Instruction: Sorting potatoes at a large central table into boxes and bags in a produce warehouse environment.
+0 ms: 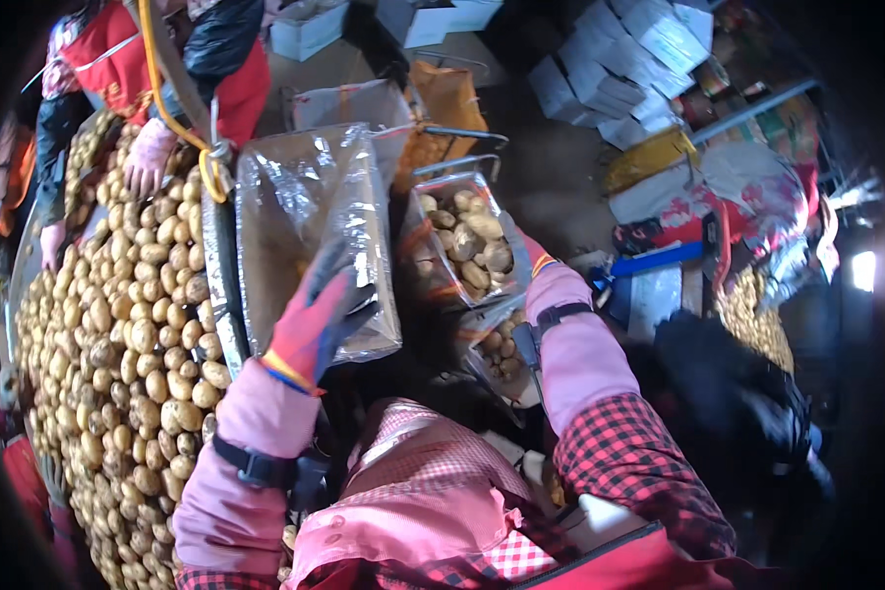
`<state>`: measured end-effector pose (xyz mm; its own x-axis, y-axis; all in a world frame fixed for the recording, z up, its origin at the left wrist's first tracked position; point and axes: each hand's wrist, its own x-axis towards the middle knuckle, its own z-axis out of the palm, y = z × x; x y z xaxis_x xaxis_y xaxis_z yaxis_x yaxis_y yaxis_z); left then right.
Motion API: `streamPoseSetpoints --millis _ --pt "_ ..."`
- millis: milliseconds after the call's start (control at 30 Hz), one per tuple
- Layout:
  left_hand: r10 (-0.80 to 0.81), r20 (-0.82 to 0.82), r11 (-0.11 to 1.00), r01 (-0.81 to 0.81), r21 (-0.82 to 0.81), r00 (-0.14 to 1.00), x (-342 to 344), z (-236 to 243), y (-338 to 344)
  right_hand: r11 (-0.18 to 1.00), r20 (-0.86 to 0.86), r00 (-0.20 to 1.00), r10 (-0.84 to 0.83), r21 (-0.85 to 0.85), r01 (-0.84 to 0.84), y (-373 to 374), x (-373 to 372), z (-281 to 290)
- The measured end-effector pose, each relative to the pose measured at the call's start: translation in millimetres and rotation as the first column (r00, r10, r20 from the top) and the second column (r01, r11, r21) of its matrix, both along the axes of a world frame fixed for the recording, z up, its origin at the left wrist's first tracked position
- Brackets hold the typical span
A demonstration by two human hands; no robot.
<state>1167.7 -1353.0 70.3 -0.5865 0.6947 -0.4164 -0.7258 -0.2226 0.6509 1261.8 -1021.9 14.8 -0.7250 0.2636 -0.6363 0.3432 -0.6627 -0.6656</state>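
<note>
- Pink cloth apron with checked patches (403, 521) lies nearest the camera, along the lower centre of the frame.
- Left of centre stands an open, rectangular cardboard box lined with shiny clear plastic film (300, 177), its long sides running up the frame.
- Over the box's lower right part is the left hand (317, 313), in a red glove with dark grey fingers; it is open, thumb apart from the fingers, and looks blurred. Whether it touches the film I cannot tell.
- Right of the box, at the centre, sits a plastic-lined container (429, 188) filled with pale brown, rounded potatoes (474, 241).
- Just beside that container's right edge is the right hand (534, 256), mostly hidden beyond its pink sleeve; I cannot tell whether it grips anything.
- Below it, more potatoes (502, 356) fill a second container.
- Across the left of the frame spreads a broad heap of loose potatoes (133, 364).
- At upper left, a co-worker's pink-gloved hand (149, 159) rests on that heap.
- Pale cardboard cartons (610, 79) are piled at upper right.
</note>
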Motion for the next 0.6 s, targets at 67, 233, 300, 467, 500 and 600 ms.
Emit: streamPoseSetpoints --millis 67,233,300,467,500,600 --pt "0.098 -0.056 0.989 -0.103 -0.104 0.994 -7 1 -48 0.981 0.186 0.98 -0.066 0.19 0.03 26 -24 -39" --pt "0.446 -0.142 0.84 -0.468 -0.273 0.884 46 3 -206 0.44 -0.029 0.953 0.302 0.891 -0.113 32 -64 -38" --pt "0.668 -0.171 0.717 -0.688 -0.115 0.724 107 -6 -267 0.675 -0.333 0.852 0.404 0.737 -0.032 -21 -98 -31" --pt "0.11 -0.805 -0.421 -0.706 -0.57 0.584 244 -13 -348 0.115 -0.151 0.473 0.868 0.988 0.104 -243 -155 -42" --pt "-0.043 -0.609 -0.52 -0.538 -0.663 0.792 259 -15 -342 -0.073 -0.015 0.358 0.934 0.97 0.231 -289 -153 -38" --pt "-0.083 -0.29 -0.509 -0.291 -0.81 0.953 280 -19 -311 -0.235 0.243 -0.004 0.97 0.939 0.251 -413 -112 -16"
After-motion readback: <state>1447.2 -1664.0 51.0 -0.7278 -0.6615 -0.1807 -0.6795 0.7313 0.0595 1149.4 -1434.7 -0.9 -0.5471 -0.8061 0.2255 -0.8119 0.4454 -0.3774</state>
